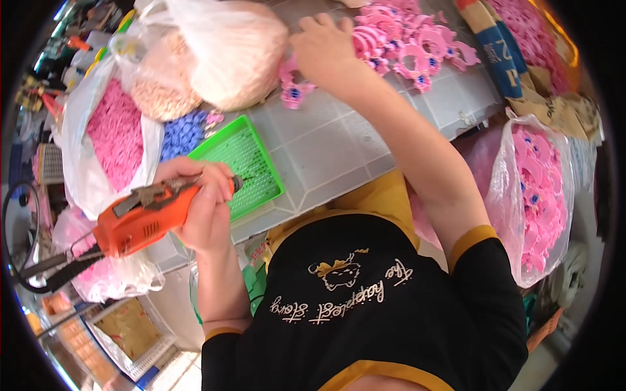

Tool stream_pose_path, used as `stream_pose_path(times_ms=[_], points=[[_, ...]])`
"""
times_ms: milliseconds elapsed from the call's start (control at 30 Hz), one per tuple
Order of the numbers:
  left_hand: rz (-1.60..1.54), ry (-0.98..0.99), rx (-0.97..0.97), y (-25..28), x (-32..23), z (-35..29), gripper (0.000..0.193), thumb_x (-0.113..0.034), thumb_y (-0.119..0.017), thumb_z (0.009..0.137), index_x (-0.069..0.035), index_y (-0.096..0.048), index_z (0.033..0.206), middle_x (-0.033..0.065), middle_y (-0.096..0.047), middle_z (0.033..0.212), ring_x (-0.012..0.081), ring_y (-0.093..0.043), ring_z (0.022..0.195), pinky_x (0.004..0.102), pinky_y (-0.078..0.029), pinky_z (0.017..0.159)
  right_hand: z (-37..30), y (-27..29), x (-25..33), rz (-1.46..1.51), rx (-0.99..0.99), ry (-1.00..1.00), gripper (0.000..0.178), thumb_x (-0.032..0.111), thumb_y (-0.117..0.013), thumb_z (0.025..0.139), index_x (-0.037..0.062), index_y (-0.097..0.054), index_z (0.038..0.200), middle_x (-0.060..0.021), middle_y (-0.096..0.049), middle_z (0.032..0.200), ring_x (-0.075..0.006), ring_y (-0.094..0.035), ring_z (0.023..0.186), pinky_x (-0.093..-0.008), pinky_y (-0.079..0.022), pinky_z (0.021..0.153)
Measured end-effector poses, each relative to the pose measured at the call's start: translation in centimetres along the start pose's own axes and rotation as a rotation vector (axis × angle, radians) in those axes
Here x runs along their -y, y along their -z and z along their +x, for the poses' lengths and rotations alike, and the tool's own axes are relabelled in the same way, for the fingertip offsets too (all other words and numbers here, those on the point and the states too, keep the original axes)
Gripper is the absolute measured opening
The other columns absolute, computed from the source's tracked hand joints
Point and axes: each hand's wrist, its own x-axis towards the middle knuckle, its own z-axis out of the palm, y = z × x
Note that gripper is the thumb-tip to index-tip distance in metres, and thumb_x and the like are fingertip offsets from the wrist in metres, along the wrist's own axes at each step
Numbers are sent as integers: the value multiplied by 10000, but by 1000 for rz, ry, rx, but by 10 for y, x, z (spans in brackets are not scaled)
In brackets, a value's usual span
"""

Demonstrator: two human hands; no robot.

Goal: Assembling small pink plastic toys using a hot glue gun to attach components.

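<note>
My left grip (pixel 207 199) held an orange electric screwdriver (pixel 145 225), axis toward two o'clock. Pink plastic parts (pixel 392 40) lay on the bench (pixel 319 153) at my nearer right grip's (pixel 325 49) three o'clock; its closure I couldn't tell.

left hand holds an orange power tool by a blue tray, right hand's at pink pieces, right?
The head view shows a green tray, not blue; the left hand holds the orange power tool and the right hand is at the pink pieces.
</note>
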Motion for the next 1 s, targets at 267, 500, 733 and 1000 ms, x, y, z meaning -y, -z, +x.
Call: stream_pose_path(times_ms=[267, 500, 733, 1000], points=[[15, 46, 56, 23, 21, 2, 272, 30, -538, 785, 14, -473, 1049, 61, -511, 634, 178, -511, 555, 386, -468, 675, -57, 29, 11, 190, -211, 288, 178, 84, -559, 807, 86, -650, 960, -30, -618, 998, -225, -557, 1050, -546, -338, 987], [15, 58, 99, 23, 28, 3, 275, 31, -545, 784, 12, -476, 1049, 59, -506, 629, 176, -512, 559, 382, -468, 675, -100, 37, 27, 464, 76, 275, 152, 120, -640, 775, 59, -616, 913, -74, -616, 873, -283, -633, 843, -408, -508, 791], [-9, 53, 136, 25, 31, 3, 275, 29, -547, 785, 12, -476, 1050, 64, -503, 621, 176, -509, 553, 386, -472, 672, -115, 23, 33, 903, 12, -35, 252, 181, -645, 855, 59, -616, 1073, -126, -650, 971, -310, -637, 895, -439, -500, 719], [20, -63, 167, 9, 12, 8, 283, -3, -575, 805, 23, -476, 1068, 81, -526, 634, 202, -522, 550, 405, -479, 657, -114, 18, 32, 924, 213, -176, 232, 150, -666, 829, 57, -688, 1040, -159, -707, 886, -345, -679, 829, -409, -539, 742]])
